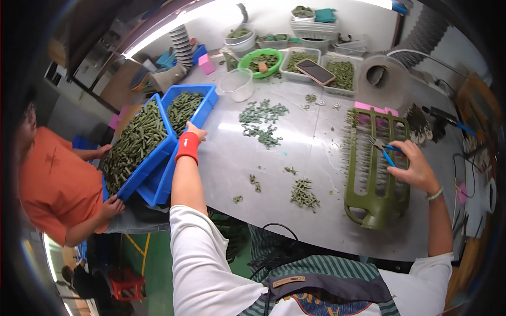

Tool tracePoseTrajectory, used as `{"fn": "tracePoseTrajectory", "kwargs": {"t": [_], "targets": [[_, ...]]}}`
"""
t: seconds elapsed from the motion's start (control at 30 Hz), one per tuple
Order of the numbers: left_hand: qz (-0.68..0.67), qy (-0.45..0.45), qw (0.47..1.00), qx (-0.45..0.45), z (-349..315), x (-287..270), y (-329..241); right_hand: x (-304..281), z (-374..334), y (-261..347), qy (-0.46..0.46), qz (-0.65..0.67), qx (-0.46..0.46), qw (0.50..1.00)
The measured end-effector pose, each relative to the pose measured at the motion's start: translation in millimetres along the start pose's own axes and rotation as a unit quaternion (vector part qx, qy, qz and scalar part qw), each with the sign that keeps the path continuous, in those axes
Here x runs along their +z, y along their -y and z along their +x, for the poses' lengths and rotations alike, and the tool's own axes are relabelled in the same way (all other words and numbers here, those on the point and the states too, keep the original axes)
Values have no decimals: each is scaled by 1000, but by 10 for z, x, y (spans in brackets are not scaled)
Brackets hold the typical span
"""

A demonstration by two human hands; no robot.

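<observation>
My left hand (195,130), with a red wristband above it, has its fingers at the near right rim of a blue bin (210,99) holding small green cylindrical pieces (184,107). My right hand (417,167) is closed around blue-handled pliers (389,154), whose jaws lie over a long olive-green plastic frame (371,210) with rows of small spikes. On the left a co-worker in an orange shirt (60,181) grips a second blue bin (150,171), tilted and full of similar green pieces (134,139). It overlaps the bin at my left hand.
Bluish-green bits (263,118) and a pile of olive bits (304,195) are scattered on the metal table (242,174). Behind them stand a clear tub (237,87), a green bowl (282,64) and a phone (315,71) lying across tubs of green pieces. Ducting (424,39) hangs at back right.
</observation>
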State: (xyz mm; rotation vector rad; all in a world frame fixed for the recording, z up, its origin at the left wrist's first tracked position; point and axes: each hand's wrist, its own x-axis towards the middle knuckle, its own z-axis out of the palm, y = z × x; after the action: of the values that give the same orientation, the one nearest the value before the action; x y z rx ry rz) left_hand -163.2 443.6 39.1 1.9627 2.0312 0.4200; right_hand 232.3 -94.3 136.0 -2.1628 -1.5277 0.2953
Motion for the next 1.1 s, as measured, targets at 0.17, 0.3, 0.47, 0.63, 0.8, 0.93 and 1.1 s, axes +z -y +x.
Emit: {"fn": "tracePoseTrajectory", "kwargs": {"t": [0.17,0.3,0.47,0.63,0.8,0.93,1.1], "targets": [[153,-208,958,127,-209,-203,143,37,-31,109,-4,46,-11,999],[212,-7,970,116,-46,-20,81,-21,-101,54,-8,41,8,999],[214,-38,966,139,114,-26,-27,-28,-21,-127,5,-4,-28,1000],[-63,-37,874,480,-569,283,-936,235,201,-235,-25,-37,-45,998],[-255,250,768,531,-2248,590,-2110,338,398,-311,-39,-84,-13,996],[-328,292,745,503,-2752,692,-2444,403,536,-339,-37,-73,-26,996],[-275,232,768,530,-2773,847,-2601,440,645,-375,-44,-59,-57,996]]}}
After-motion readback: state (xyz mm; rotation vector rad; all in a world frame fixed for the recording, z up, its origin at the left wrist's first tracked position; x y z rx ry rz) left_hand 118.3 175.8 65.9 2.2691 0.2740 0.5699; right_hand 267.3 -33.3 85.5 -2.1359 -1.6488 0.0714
